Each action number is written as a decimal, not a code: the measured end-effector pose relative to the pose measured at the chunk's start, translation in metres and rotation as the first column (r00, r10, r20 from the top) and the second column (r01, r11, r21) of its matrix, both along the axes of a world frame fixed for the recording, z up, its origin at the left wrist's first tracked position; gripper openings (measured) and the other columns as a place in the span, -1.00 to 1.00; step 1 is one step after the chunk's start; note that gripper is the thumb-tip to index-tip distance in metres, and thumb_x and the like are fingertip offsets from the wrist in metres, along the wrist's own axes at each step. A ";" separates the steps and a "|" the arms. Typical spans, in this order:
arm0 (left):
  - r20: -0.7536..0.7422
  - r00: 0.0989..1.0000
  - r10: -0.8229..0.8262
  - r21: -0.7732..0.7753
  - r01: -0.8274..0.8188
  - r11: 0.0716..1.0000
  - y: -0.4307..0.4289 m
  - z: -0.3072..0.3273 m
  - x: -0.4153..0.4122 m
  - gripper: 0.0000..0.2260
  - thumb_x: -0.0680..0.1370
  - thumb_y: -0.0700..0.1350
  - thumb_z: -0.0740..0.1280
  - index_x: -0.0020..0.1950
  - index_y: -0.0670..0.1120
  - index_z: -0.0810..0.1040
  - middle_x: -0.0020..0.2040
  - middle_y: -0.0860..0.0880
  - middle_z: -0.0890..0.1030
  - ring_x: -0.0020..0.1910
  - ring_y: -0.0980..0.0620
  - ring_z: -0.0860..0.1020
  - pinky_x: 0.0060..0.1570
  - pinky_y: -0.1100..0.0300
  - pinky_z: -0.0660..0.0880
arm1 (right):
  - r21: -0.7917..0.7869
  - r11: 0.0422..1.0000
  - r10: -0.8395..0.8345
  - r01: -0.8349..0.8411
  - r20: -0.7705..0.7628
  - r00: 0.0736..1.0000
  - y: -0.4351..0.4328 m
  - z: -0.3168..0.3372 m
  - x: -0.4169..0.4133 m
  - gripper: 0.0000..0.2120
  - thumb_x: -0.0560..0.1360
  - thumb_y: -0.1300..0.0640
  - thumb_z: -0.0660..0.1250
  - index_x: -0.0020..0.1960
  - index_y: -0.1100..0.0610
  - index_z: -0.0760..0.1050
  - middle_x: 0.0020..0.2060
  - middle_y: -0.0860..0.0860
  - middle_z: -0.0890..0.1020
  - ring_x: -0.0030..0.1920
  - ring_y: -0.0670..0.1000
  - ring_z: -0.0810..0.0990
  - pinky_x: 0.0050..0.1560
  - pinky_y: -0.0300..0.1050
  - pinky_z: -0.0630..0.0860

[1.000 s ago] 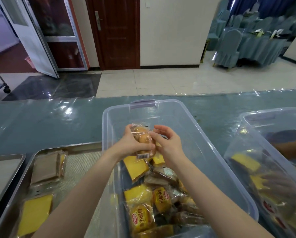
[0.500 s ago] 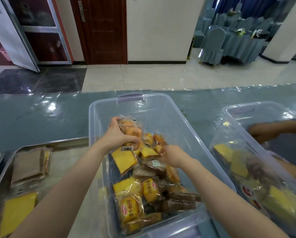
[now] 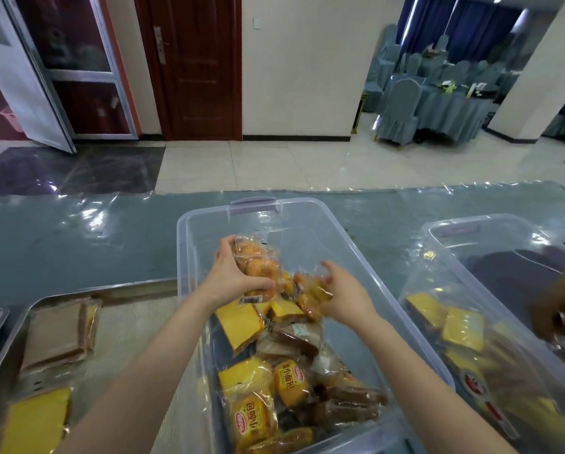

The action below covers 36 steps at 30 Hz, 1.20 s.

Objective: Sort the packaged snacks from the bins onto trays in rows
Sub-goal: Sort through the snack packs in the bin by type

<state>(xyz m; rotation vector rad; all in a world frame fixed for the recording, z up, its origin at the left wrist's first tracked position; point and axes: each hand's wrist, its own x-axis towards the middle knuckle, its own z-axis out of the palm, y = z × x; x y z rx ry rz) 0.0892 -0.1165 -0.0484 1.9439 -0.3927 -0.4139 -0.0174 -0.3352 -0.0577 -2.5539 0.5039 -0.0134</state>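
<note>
The far half of the clear bin [image 3: 310, 224] lies open; snack packets [image 3: 294, 371] crowd its near half.

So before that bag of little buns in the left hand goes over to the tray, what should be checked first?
1. Left hand has a firm grip on the bun packet: ok, fingers wrap it, lifted above the pile.
2. Right hand clear of that packet: ok, it reaches at another packet in the bin.
3. Free space on the tray: ok, bare mat beside the brown packet and yellow packet.
4. Path over the bin wall clear: ok.
5. Which row suits buns: cannot tell.
6. Right hand's grip closed: cannot tell.
</note>
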 end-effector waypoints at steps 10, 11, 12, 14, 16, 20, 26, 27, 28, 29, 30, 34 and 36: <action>-0.147 0.989 0.028 -0.303 -0.072 0.950 0.009 0.024 -0.024 -0.08 0.25 -0.20 0.62 0.41 0.10 0.12 0.24 -0.05 0.51 0.12 -0.01 0.60 -0.06 0.14 0.62 | 0.746 0.588 0.053 -0.311 0.348 0.936 0.040 0.046 -0.004 -0.39 0.24 0.30 0.25 0.22 -0.14 0.49 0.13 0.09 0.50 -0.02 0.05 0.57 -0.05 -0.05 0.63; -0.141 0.990 0.031 -0.305 -0.073 0.949 0.014 0.029 -0.028 -0.06 0.24 -0.16 0.63 0.43 0.09 0.11 0.25 -0.06 0.51 0.15 -0.02 0.59 0.01 0.07 0.61 | 0.770 0.540 0.081 -0.338 0.352 0.932 0.041 0.048 -0.001 -0.36 0.25 0.28 0.27 0.25 -0.19 0.46 0.16 0.08 0.50 0.02 0.06 0.59 -0.03 -0.06 0.62; -0.129 0.991 0.036 -0.308 -0.074 0.949 0.020 0.035 -0.032 -0.04 0.22 -0.12 0.64 0.44 0.10 0.12 0.26 -0.06 0.52 0.16 -0.03 0.59 0.05 0.02 0.60 | 0.795 0.478 0.124 -0.374 0.360 0.925 0.042 0.050 0.002 -0.32 0.27 0.27 0.30 0.29 -0.24 0.41 0.19 0.06 0.51 0.08 0.09 0.59 0.04 -0.01 0.60; -0.098 0.994 0.047 -0.319 -0.076 0.945 0.036 0.047 -0.043 -0.03 0.19 -0.09 0.64 0.44 0.13 0.15 0.25 -0.04 0.53 0.14 -0.01 0.61 0.03 0.02 0.60 | 0.818 0.375 0.196 -0.435 0.389 0.900 0.046 0.053 0.007 -0.25 0.30 0.20 0.37 0.36 -0.34 0.27 0.24 0.03 0.50 0.16 0.12 0.58 0.18 0.14 0.53; -0.069 0.996 0.048 -0.353 -0.069 0.933 0.053 0.058 -0.056 -0.05 0.17 -0.08 0.63 0.42 0.14 0.18 0.24 -0.03 0.55 0.13 0.00 0.62 -0.03 0.09 0.61 | 0.816 0.358 0.179 -0.454 0.417 0.891 0.061 0.058 0.012 -0.17 0.28 0.06 0.43 0.40 -0.39 0.16 0.26 -0.01 0.50 0.19 0.07 0.57 0.25 0.14 0.49; -0.033 0.992 0.120 -0.408 -0.123 0.905 0.097 0.068 -0.084 -0.10 0.18 -0.08 0.63 0.41 0.13 0.24 0.22 -0.01 0.58 0.14 -0.03 0.61 -0.05 0.16 0.58 | 0.779 0.378 0.085 -0.500 0.508 0.857 0.123 0.068 0.010 -0.19 0.32 -0.06 0.47 0.44 -0.32 0.13 0.24 -0.01 0.47 0.19 -0.03 0.55 0.15 -0.06 0.54; -0.023 0.956 0.294 -0.475 -0.269 0.838 0.206 0.073 -0.127 -0.11 0.15 -0.08 0.62 0.40 0.02 0.28 0.17 -0.06 0.62 0.11 -0.03 0.62 -0.06 0.17 0.56 | 0.702 0.418 0.231 -0.577 0.532 0.815 0.248 0.077 -0.014 -0.33 0.47 -0.25 0.24 0.50 -0.26 0.04 0.38 -0.24 0.33 0.30 -0.27 0.37 0.31 -0.27 0.33; -0.028 0.948 0.317 -0.486 -0.290 0.825 0.225 0.072 -0.135 -0.13 0.16 -0.09 0.61 0.39 0.01 0.29 0.16 -0.06 0.63 0.12 -0.04 0.62 -0.05 0.15 0.57 | 0.715 0.402 0.257 -0.572 0.512 0.820 0.270 0.078 -0.017 -0.33 0.50 -0.25 0.20 0.52 -0.24 -0.02 0.38 -0.32 0.25 0.27 -0.37 0.31 0.26 -0.37 0.25; -0.032 0.938 0.344 -0.503 -0.313 0.805 0.246 0.071 -0.143 -0.14 0.16 -0.11 0.60 0.39 0.00 0.30 0.15 -0.06 0.64 0.12 -0.05 0.62 -0.04 0.13 0.57 | 0.726 0.383 0.286 -0.570 0.494 0.821 0.294 0.079 -0.019 -0.36 0.55 -0.21 0.17 0.53 -0.24 -0.05 0.33 -0.40 0.23 0.20 -0.45 0.29 0.18 -0.44 0.22; -0.039 0.927 0.374 -0.523 -0.338 0.783 0.267 0.070 -0.152 -0.15 0.15 -0.11 0.59 0.38 0.00 0.30 0.13 -0.05 0.65 0.11 -0.05 0.62 -0.03 0.11 0.58 | 0.734 0.366 0.310 -0.572 0.483 0.819 0.317 0.078 -0.022 -0.41 0.59 -0.16 0.15 0.52 -0.27 -0.05 0.26 -0.48 0.27 0.13 -0.51 0.30 0.09 -0.49 0.23; -0.054 0.915 0.401 -0.536 -0.365 0.761 0.289 0.068 -0.161 -0.15 0.14 -0.11 0.59 0.38 0.01 0.30 0.12 -0.04 0.65 0.11 -0.06 0.62 -0.03 0.08 0.58 | 0.743 0.347 0.328 -0.573 0.477 0.816 0.340 0.076 -0.026 -0.46 0.60 -0.12 0.15 0.49 -0.31 -0.02 0.16 -0.56 0.34 0.07 -0.54 0.36 0.02 -0.52 0.28; -0.104 0.885 0.454 -0.513 -0.439 0.738 0.388 0.063 -0.201 -0.15 0.14 -0.06 0.60 0.35 0.13 0.31 0.17 -0.05 0.61 0.11 -0.04 0.63 -0.07 0.02 0.60 | 0.744 0.285 0.423 -0.604 0.468 0.776 0.440 0.073 -0.055 -0.51 0.46 -0.30 0.23 0.36 -0.38 0.20 0.08 -0.37 0.55 0.10 -0.29 0.55 -0.03 -0.41 0.47; -0.107 0.873 0.475 -0.488 -0.462 0.740 0.442 0.059 -0.221 -0.15 0.16 -0.06 0.61 0.37 0.14 0.29 0.21 -0.06 0.58 0.14 -0.03 0.61 -0.03 0.03 0.60 | 0.724 0.253 0.485 -0.642 0.479 0.732 0.492 0.071 -0.071 -0.40 0.34 -0.42 0.30 0.34 -0.40 0.23 0.12 -0.35 0.55 0.13 -0.25 0.56 0.00 -0.34 0.52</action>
